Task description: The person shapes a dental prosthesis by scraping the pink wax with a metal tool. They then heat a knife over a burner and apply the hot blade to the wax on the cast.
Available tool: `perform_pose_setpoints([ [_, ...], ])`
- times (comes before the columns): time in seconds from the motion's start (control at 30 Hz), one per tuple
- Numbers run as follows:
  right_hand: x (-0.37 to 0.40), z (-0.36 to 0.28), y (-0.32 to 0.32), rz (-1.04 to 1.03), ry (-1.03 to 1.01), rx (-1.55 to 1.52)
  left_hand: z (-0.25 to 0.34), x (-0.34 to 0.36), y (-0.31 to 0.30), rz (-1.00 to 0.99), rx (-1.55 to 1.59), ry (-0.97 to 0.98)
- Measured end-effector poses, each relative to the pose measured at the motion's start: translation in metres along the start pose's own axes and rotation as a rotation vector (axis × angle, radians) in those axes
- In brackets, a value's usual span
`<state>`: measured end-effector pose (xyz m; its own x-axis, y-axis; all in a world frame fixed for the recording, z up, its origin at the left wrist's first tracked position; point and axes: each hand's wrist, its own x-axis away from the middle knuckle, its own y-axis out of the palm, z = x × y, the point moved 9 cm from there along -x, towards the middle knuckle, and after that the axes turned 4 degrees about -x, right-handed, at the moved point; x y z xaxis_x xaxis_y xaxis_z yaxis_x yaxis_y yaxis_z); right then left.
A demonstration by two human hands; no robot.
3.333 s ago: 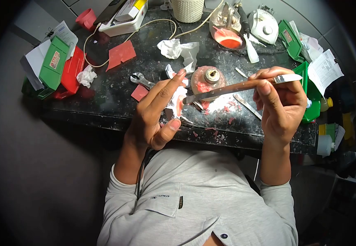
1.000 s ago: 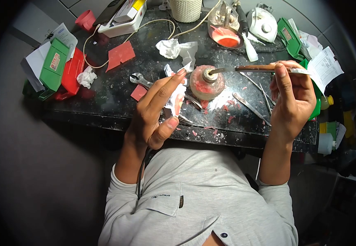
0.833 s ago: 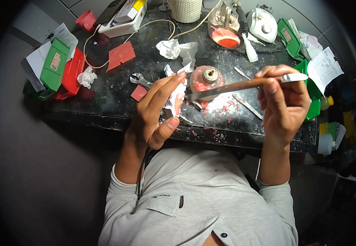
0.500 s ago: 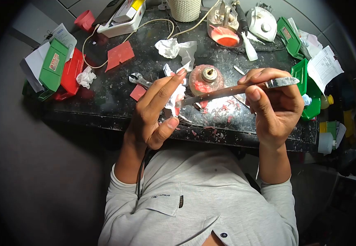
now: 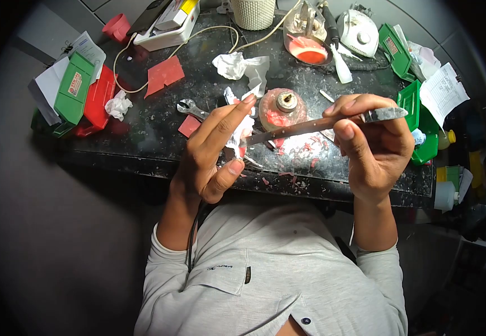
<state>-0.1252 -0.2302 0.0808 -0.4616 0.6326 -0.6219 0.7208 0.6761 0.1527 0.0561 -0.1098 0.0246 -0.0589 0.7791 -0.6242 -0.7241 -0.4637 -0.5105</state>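
Observation:
My left hand [image 5: 212, 148] is closed around a crumpled white tissue [image 5: 236, 134], thumb below and fingers above; a bit of pink shows at the tissue. My right hand [image 5: 372, 140] grips a long knife-like tool [image 5: 293, 130] between thumb and fingers. One end of the tool reaches the tissue, while its pale, pointed blade [image 5: 387, 113] sticks out to the right past my fingers. Behind the tool stands a round glass burner [image 5: 283, 111] with a metal collar and pink stains. Pink shavings [image 5: 309, 150] lie under the tool.
A wrench [image 5: 191, 108] and pink sheets [image 5: 164, 74] lie on the dark table [image 5: 136, 131]. Green and red bins [image 5: 75, 88] stand left, a green bin [image 5: 429, 134] right. Farther back are a pan of pink material [image 5: 308, 51], a white mask [image 5: 358, 32] and a cable [image 5: 216, 28].

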Motion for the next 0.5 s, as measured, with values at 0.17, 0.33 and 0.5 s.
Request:
perform_pose_setpoints([
  [0.17, 0.0, 0.001, 0.001, -0.012, 0.004, -0.031, 0.0, 0.0, 0.0, -0.004, -0.006, -0.002],
  [0.33, 0.001, -0.001, 0.003, -0.067, -0.013, -0.041, 0.004, -0.002, 0.0, -0.051, 0.01, 0.048],
  [0.5, -0.002, -0.003, -0.013, 0.021, -0.006, -0.053, 0.003, -0.002, -0.001, -0.05, 0.02, 0.018],
])
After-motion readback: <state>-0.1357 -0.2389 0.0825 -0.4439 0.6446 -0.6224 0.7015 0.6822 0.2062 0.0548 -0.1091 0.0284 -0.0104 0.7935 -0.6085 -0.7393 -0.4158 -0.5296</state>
